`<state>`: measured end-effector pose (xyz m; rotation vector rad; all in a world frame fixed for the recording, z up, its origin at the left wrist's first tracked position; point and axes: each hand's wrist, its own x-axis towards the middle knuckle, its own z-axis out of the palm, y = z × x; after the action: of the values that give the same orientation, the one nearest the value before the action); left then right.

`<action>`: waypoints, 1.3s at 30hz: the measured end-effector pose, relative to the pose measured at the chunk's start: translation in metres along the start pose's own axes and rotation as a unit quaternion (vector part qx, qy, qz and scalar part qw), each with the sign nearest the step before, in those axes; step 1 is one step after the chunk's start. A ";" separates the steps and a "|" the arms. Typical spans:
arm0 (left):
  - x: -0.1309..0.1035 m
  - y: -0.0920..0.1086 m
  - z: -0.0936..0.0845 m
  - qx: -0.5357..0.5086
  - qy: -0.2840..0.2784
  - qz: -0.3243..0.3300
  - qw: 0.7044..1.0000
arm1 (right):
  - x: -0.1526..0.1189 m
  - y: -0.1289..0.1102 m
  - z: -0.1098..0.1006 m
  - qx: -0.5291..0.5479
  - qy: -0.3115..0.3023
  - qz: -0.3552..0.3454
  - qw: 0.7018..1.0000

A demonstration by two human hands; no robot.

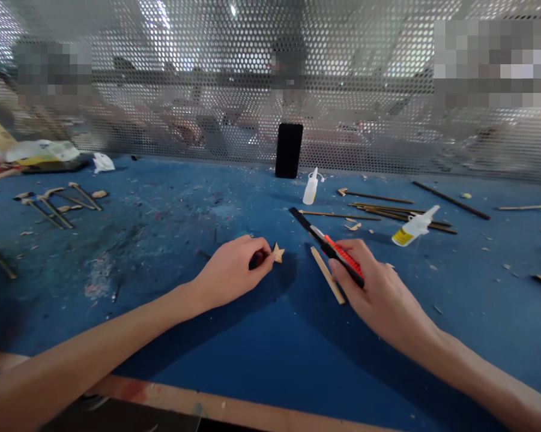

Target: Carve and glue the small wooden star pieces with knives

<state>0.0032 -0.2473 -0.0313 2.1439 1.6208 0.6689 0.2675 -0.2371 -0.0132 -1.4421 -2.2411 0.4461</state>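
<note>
Between the thumb and forefinger of my left hand (235, 269) is a small pale wooden star (278, 253), pinched at its left side just above the blue table. My right hand (378, 285) is wrapped round a red and black utility knife (344, 255), which points up and to the left toward the middle of the table. Under the knife, beside my right fingers, a pale wooden stick (327, 276) lies on the table. The star and the knife are apart. The palm side of both hands is hidden.
A black phone (289, 150) leans against a perforated metal screen (234, 108). Two glue bottles (310, 187) stand or tilt ahead; several dark thin sticks (391, 211) lie at right. Small hammer-shaped wooden pieces (49, 207) lie at left. A wooden edge (175, 399) borders the blue table.
</note>
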 end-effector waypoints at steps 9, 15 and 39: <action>0.000 0.001 0.004 0.051 -0.011 0.022 0.998 | -0.008 -0.010 -0.005 -0.010 -0.026 -0.047 0.999; -0.001 0.000 0.006 0.078 0.022 0.059 0.995 | -0.013 -0.012 -0.002 -0.026 -0.029 -0.055 0.998; 0.001 -0.002 0.014 0.177 0.017 0.101 0.979 | -0.020 -0.006 0.003 -0.120 0.004 -0.095 0.988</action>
<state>0.0095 -0.2454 -0.0436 2.5921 1.6566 0.5059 0.2686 -0.2574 -0.0167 -1.3197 -2.4633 0.1119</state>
